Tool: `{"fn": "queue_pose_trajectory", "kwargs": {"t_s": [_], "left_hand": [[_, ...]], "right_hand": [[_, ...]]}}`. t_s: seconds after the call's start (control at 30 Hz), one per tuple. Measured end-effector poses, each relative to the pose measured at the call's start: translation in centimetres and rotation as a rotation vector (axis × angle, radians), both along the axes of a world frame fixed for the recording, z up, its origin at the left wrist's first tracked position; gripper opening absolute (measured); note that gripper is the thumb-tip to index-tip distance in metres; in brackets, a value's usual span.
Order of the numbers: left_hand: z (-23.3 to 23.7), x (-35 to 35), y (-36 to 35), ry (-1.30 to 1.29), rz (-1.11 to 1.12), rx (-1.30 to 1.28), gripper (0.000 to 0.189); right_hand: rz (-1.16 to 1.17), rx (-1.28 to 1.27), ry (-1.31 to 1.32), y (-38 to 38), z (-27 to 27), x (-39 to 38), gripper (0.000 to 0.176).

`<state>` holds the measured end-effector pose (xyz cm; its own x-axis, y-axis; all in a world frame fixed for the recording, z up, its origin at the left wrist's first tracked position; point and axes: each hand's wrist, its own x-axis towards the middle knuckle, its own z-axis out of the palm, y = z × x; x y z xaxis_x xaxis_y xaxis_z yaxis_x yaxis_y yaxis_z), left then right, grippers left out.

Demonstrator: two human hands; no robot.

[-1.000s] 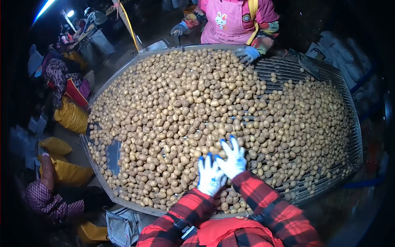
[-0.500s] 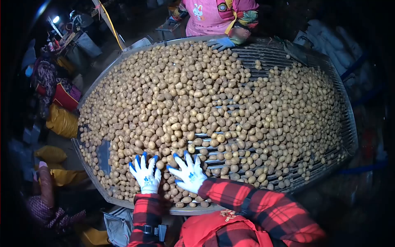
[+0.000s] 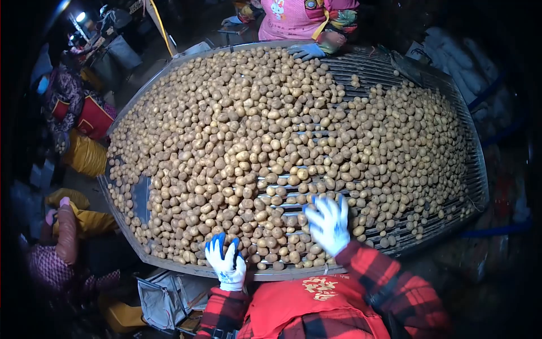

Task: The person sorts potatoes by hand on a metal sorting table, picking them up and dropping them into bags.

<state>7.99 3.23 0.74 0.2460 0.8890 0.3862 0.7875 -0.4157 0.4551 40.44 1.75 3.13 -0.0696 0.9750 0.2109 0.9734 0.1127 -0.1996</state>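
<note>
Potatoes (image 3: 237,130) lie heaped over a large metal sorting table (image 3: 480,169) with a slatted bed. Both my hands wear white gloves with blue fingertips. My left hand (image 3: 227,261) is at the near edge of the heap, fingers apart and slightly bent, its fingertips against the nearest potatoes. Farther right, my right hand (image 3: 328,225) spreads its fingers over the potatoes beside some bare slats (image 3: 291,209). Neither hand grips a potato.
Across the table a person in a pink apron (image 3: 288,20) rests a gloved hand (image 3: 306,51) on the far rim. Other people and yellow sacks (image 3: 86,155) are at the left. A grey fabric container (image 3: 164,299) stands below the near left edge; pale sacks (image 3: 457,62) are piled far right.
My right hand has moved right across the potatoes. My left hand has drawn back toward the near rim and a little right. Potatoes near the front have shifted right, covering some slats.
</note>
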Motion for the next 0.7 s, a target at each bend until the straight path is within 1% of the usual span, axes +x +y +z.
{"fn": "queue_pose_trajectory", "kwargs": {"t_s": [0.07, 0.13, 0.2, 0.23, 0.33, 0.37, 0.4, 0.43, 0.47, 0.5, 0.53, 0.57, 0.6, 0.63, 0.67, 0.7], "left_hand": [[0.7, 0.4, 0.7, -0.103, -0.056, -0.005, 0.047], [1.5, 0.9, 0.6, -0.193, -0.044, -0.04, 0.045], [1.2, 1.1, 0.0, -0.239, -0.011, -0.091, 0.044], [1.1, 1.3, -0.3, -0.287, 0.012, -0.14, 0.043], [0.8, 2.1, -0.9, -0.422, 0.038, -0.263, 0.04], [0.0, 2.2, -1.3, -0.565, 0.045, -0.383, 0.035], [0.3, 2.6, -1.4, -0.569, 0.047, -0.386, 0.035], [0.7, 3.2, -1.5, -0.834, 0.091, -0.678, 0.033], [1.4, 3.5, -1.4, -1.097, 0.135, -0.973, 0.032], [2.1, 3.7, -1.0, -1.206, 0.055, -1.14, 0.042], [1.8, 4.2, -0.7, -1.208, 0.054, -1.143, 0.042], [1.2, 5.1, -0.5, -1.44, 0.085, -1.325, 0.048], [0.6, 5.6, -0.5, -1.669, 0.116, -1.512, 0.055], [0.3, 5.9, -0.6, -1.85, -0.093, -1.598, 0.06], [1.6, 6.5, -0.4, -1.928, -0.042, -1.674, 0.051], [-0.3, 6.1, -0.6, -1.876, -0.1, -1.731, 0.046]], "right_hand": [[-0.042, 0.048, -0.122, 5.8, 1.0, 1.3, 0.05], [0.039, -0.132, -0.357, 10.8, -0.4, 3.0, 0.047], [0.165, -0.369, -0.465, 14.6, -1.5, 3.2, 0.046], [0.2, -0.429, -0.545, 15.6, -1.6, 2.9, 0.044], [0.269, -0.444, -0.548, 17.0, -0.6, 2.5, 0.035], [0.195, -0.442, -0.41, 17.0, -0.4, 2.8, 0.031], [0.12, -0.439, -0.273, 16.8, -0.2, 3.4, 0.028], [-0.024, -0.316, -0.049, 16.1, -1.9, 4.8, 0.026], [-0.103, -0.132, 0.158, 14.9, -2.3, 5.2, 0.026], [-0.104, -0.029, 0.266, 13.5, -1.5, 5.0, 0.026], [-0.109, 0.077, 0.375, 11.7, -0.5, 4.8, 0.026], [-0.048, 0.136, 0.349, 10.0, 1.4, 3.5, 0.027], [0.016, -0.009, 0.422, 8.4, 3.2, 1.6, 0.025], [0.114, -0.033, 0.347, 6.5, 3.9, -0.6, 0.021], [0.309, 0.036, 0.533, 4.3, 3.0, -2.4, 0.019], [0.46, -0.255, 0.598, 1.8, 2.6, -3.7, 0.026]]}}
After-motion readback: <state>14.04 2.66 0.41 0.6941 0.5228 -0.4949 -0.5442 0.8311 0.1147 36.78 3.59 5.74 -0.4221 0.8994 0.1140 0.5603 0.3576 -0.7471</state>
